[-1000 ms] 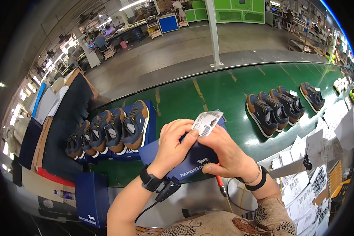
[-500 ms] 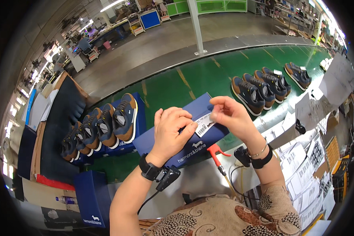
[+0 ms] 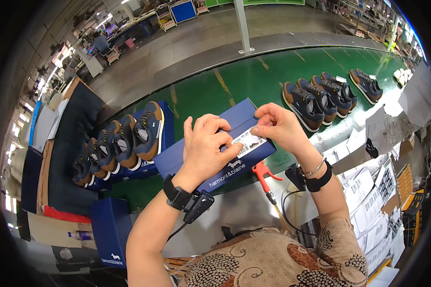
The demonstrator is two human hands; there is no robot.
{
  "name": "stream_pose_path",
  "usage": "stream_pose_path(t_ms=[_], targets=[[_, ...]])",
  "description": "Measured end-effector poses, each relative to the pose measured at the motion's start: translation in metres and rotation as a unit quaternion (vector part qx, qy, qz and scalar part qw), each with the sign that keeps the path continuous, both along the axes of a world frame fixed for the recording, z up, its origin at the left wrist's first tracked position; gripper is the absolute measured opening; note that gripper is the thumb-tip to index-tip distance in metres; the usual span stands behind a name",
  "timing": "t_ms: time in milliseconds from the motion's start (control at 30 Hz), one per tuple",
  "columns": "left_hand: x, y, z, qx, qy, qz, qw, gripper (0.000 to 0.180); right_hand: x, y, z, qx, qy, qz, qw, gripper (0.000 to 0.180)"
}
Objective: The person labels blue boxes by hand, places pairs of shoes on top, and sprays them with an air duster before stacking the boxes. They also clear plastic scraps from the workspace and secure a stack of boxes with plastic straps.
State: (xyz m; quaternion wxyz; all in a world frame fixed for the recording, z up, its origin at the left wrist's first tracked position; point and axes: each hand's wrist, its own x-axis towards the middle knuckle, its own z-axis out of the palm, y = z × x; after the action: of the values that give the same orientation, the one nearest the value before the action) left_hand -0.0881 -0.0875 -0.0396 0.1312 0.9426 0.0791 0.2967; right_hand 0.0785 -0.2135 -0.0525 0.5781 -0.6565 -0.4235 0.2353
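A closed dark blue shoebox (image 3: 177, 161) lies at an angle in front of me on the green bench. On its side is a white printed label (image 3: 247, 142) with a barcode and a small shoe picture. My left hand (image 3: 203, 149) rests over the box, fingers bent, its thumb and forefinger closed at the label's left end. At the label's right end, my right hand (image 3: 278, 128) is closed, with the thumb pressed on the label and the fingers curled above. The fingertips cover both label ends.
Navy and brown sneakers (image 3: 146, 129) stand on blue boxes at left; more sneakers (image 3: 304, 107) stand at far right. A red air gun (image 3: 262, 174) lies by the bench edge. Label sheets (image 3: 364, 201) are at right, and another blue box (image 3: 111, 229) at lower left.
The label's slant has lessened and it now lies along the box side. My left thumb has come onto its face. The view has shifted slightly; both hands stay at the label.
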Motion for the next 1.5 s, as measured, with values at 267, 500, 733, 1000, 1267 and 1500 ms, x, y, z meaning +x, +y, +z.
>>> stream_pose_path(t_ms=[267,500,733,1000,1267,1500], targets=[[0.001,0.003,-0.001,0.026,0.014,0.014,0.999,0.022,0.001,0.003,0.004,-0.008,-0.024,0.016,1.000,0.030],[0.000,0.002,0.001,0.008,0.036,0.021,0.999,0.021,-0.006,0.003,0.001,-0.006,-0.086,-0.005,0.996,0.028],[0.000,0.000,0.000,0.034,0.026,0.028,0.999,0.022,-0.019,0.002,-0.015,0.069,-0.222,-0.052,0.971,0.046],[-0.006,0.003,0.005,0.016,0.015,0.012,1.000,0.027,-0.035,0.003,-0.016,0.068,-0.300,-0.141,0.941,0.066],[-0.012,-0.004,-0.001,0.078,0.004,0.057,0.995,0.052,-0.033,0.014,-0.031,0.031,-0.092,-0.167,0.981,0.050],[-0.015,-0.008,0.015,0.038,0.115,0.039,0.992,0.088,-0.047,-0.003,-0.033,0.135,-0.370,-0.191,0.899,0.054]])
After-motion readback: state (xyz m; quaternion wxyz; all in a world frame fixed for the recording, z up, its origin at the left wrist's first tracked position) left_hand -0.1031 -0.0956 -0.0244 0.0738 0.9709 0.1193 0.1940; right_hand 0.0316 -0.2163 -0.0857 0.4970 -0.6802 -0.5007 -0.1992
